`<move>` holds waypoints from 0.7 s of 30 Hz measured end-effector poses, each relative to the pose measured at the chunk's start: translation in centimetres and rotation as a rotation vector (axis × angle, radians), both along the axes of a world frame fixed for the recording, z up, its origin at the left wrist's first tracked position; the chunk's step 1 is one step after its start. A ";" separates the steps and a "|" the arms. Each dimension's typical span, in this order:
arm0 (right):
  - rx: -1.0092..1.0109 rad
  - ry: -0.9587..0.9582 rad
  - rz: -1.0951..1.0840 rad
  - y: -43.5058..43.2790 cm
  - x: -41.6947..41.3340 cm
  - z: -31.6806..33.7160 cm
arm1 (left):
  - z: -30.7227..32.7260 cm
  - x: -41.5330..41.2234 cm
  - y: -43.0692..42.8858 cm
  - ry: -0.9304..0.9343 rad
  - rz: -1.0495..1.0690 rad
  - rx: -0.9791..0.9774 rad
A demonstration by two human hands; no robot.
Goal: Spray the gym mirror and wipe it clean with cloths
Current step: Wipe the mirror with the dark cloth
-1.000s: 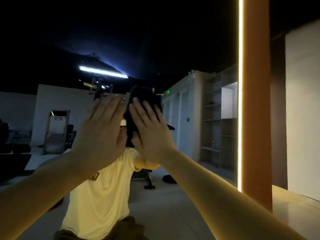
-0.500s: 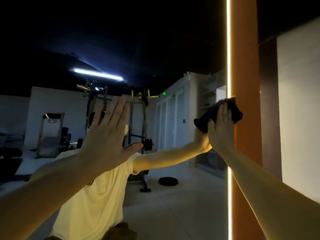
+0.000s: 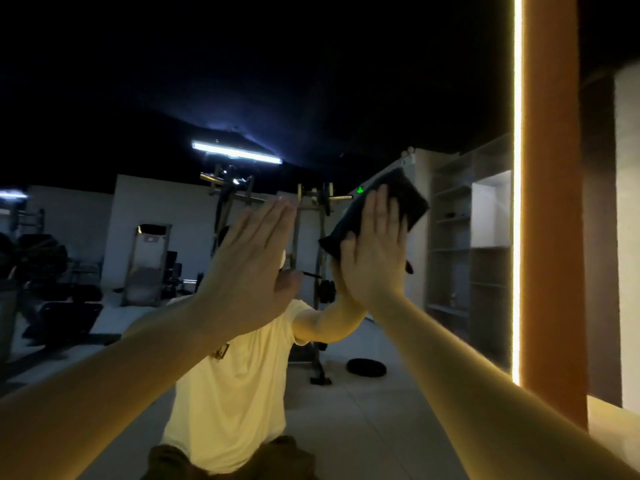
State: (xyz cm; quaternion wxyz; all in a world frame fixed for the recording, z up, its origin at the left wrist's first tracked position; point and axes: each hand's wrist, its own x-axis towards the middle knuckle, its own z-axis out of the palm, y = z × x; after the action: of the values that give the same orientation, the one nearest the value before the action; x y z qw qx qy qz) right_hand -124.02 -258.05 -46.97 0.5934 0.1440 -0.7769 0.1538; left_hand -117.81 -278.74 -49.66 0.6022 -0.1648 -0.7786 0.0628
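Mirror (image 3: 398, 410) fills the wall in front of me, edged on its right by a lit strip (image 3: 517, 168) and an orange panel (image 3: 550, 202). Glass is dark and reflects a gym rack (image 3: 221, 209), a ceiling light (image 3: 237, 155) and my pale shirt (image 3: 235, 393); too dim to tell smears. My right hand (image 3: 375, 251) presses a black cloth (image 3: 405, 199) flat on the glass, fingers straight and together. My left hand (image 3: 252, 268) is raised palm toward the glass, fingers straight and together, holding nothing; contact unclear.
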 end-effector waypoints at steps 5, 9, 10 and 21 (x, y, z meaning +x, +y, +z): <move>0.659 0.073 0.068 -6.3 2.0 -8.2 | -2.8 2.3 -4.4 0.048 0.077 0.121; 0.860 0.095 -0.030 -2.8 1.0 -9.6 | -3.8 2.6 -6.9 -0.037 0.174 0.068; 0.760 0.054 -0.037 -1.4 0.8 -9.0 | -3.8 2.4 -7.3 -0.053 0.197 0.037; -0.116 -0.095 0.000 -7.3 2.7 0.6 | -3.3 4.4 -10.8 -0.061 0.210 -0.016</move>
State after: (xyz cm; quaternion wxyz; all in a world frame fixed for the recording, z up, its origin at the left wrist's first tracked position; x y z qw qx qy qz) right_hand -121.34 -265.40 -46.34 0.5634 0.1019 -0.7938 0.2052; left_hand -113.40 -289.55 -52.93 0.5671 -0.0889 -0.8090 0.1267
